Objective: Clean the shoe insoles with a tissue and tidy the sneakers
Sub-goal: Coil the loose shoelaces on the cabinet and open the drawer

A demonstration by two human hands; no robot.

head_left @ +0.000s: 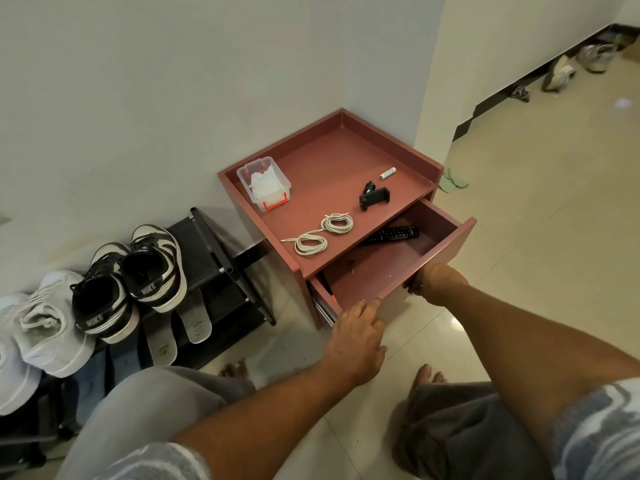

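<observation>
While our right hand grips the drawer front and our left hand rests straight fingers on its rim, a hard shove could pinch fingertips or jolt things off the cabinet top. Left of our left hand stand two black-and-white sneakers. Beyond both hands sit one tissue box, two coiled laces and one battery.

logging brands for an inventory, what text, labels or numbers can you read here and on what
"NIKE": heel tab of the nearer black-and-white sneaker.
"NIKE": heel tab of the farther black-and-white sneaker.
Print on the battery: too small to read.
Button labels on the remote control in the drawer: too small to read.
Mark on the grey slides: too blurred to read.
</observation>
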